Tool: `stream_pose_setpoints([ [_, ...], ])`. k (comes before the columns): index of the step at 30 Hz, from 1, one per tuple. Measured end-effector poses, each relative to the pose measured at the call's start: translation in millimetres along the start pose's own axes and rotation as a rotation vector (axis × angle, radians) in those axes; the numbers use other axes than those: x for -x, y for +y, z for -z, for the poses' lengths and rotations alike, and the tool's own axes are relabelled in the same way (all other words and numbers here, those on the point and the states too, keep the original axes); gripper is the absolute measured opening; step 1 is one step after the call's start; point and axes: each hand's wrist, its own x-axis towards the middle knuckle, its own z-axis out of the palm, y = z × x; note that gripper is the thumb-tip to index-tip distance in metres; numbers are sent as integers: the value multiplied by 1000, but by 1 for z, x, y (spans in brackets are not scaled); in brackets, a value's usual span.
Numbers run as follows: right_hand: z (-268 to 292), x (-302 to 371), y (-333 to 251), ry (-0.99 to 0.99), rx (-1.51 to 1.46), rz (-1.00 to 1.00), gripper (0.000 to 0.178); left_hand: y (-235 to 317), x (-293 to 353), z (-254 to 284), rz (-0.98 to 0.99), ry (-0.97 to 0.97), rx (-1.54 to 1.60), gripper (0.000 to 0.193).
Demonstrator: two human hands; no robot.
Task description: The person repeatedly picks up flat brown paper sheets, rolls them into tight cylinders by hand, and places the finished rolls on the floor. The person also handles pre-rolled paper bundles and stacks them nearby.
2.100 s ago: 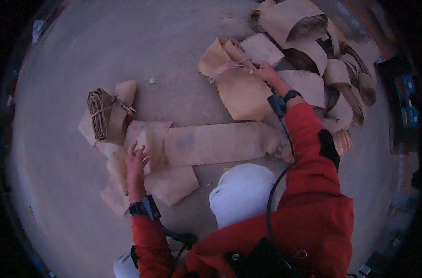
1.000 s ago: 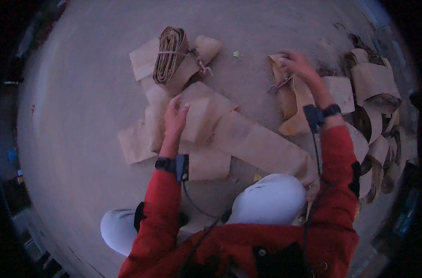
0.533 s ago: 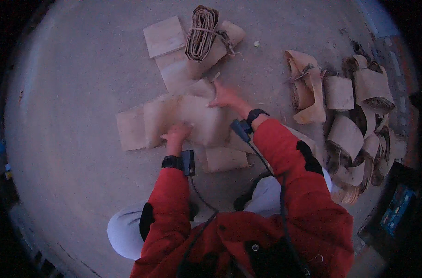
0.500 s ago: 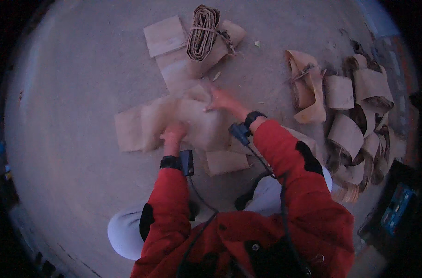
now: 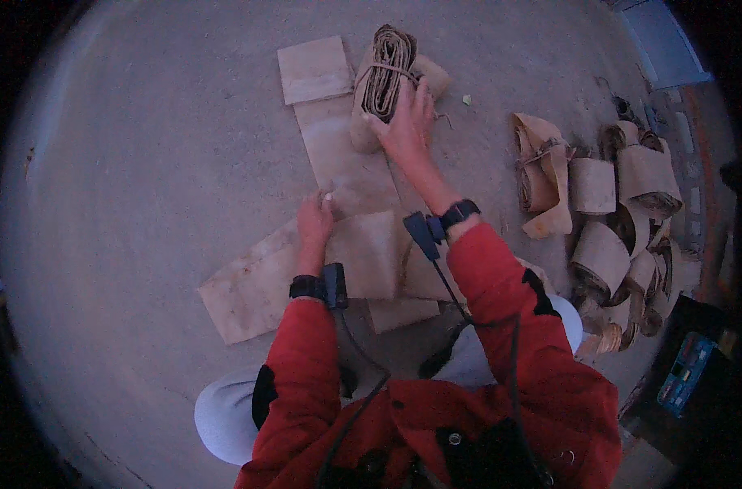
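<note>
A folded bundle of tan strip material (image 5: 389,72), bound with a cord, lies at the far middle on a long tan strip (image 5: 338,147). My right hand (image 5: 407,129) grips the bundle's near end, thumb on its left and fingers on its right. My left hand (image 5: 312,226) is closed low over the crossing tan strip (image 5: 253,281); whatever lies in its fingers is hidden, though a small pale spot shows by the fingertips. The crossing strip stretches in front of my knees. I cannot tell what the strips are made of.
On the right lie a loosely tied tan bundle (image 5: 542,175) and several rolled tan strips (image 5: 601,259). A dark case with a blue tray (image 5: 687,371) sits at the lower right. Cables (image 5: 363,342) run from the devices on my wrists.
My right hand has moved up from the crossing strip onto the tied bundle. My left hand has moved slightly up, and the crossing strip lies differently. The whole view has shifted a little.
</note>
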Motion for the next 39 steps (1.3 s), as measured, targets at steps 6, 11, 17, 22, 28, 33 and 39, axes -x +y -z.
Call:
stream_pose_setpoints([
  [6, -41, -20, -7, -144, -86, -318, 105, 1, -9, -8, 99, -274, -88, 49],
  [11, -7, -13, 41, -118, -314, -371, 89, 8, 4, -2, -7, -98, -126, 50],
  [17, 78, -18, 105, -155, -605, -395, 79, 69, 10, 23, -30, 154, 153, 50],
  [22, 135, -22, 108, -257, -359, -191, 68, 164, 17, 41, 191, -178, 1013, 61],
  [28, 218, 24, 35, -350, 139, 416, 56, 229, 33, 73, 348, -460, 1712, 65],
  [33, 225, 89, -21, -230, 649, 708, 49, 236, 60, 72, 196, -512, 1856, 53],
  [39, 217, 110, -25, -148, 618, 780, 41, 207, 60, 28, 522, -533, 1914, 35],
])
